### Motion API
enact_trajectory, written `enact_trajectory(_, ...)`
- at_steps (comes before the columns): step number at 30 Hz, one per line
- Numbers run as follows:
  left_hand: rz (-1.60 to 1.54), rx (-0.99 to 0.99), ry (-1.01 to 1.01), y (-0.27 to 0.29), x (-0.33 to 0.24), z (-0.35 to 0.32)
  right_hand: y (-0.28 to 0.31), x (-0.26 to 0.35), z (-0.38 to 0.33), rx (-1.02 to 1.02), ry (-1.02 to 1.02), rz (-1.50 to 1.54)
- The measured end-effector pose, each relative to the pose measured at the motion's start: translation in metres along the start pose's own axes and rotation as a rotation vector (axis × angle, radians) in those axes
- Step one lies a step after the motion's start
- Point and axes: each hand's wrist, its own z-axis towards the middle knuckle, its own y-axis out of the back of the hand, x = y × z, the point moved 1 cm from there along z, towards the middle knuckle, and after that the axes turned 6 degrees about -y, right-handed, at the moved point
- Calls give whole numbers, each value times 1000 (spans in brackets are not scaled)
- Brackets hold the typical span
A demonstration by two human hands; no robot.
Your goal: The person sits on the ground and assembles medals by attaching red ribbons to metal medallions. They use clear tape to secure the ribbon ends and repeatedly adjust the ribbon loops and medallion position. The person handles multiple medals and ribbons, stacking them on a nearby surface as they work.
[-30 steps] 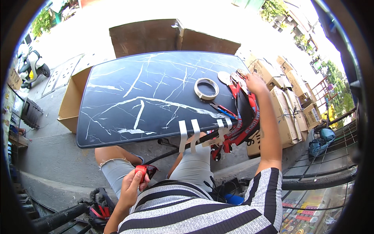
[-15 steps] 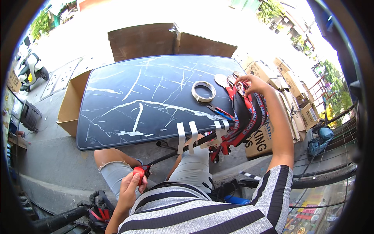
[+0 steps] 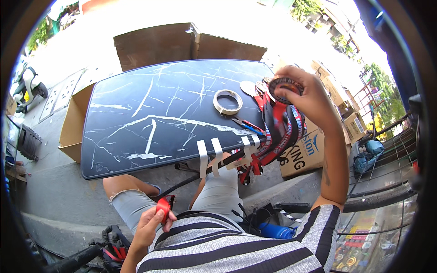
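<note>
In my left hand (image 3: 149,224), held near my lap, is a folded end of red and black ribbon (image 3: 164,207). My right hand (image 3: 309,93) grips a round, dark-faced medal (image 3: 276,85) above the table's right edge. Beneath it, a bunch of printed red and black lanyard ribbons (image 3: 287,143) drapes over that edge. More medals (image 3: 248,88) lie at the ribbons' upper end. Beside them is a roll of cream tape (image 3: 217,108), and a small red and blue handled tool (image 3: 249,126) lies partly against the ribbons.
Tape strips (image 3: 203,159) hang from the near edge of the dark marble-patterned table (image 3: 136,104). Large open cardboard (image 3: 154,45) stands behind it. Boxes (image 3: 296,159) sit at the right, near a wire rack (image 3: 378,182). A blue bottle (image 3: 276,231) lies by my right side.
My right hand has closed on a medal and raised it slightly from the pile. The ribbon end in my left hand has turned a little. The view has shifted slightly.
</note>
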Motion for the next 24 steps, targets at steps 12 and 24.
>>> enact_trajectory(12, -22, 461, 44, -26, -37, -9, -82, 120, -66, 192, 14, 1605)
enact_trajectory(24, -341, -139, -252, -16, -7, -11, -211, 103, -128, 677, -142, 1091)
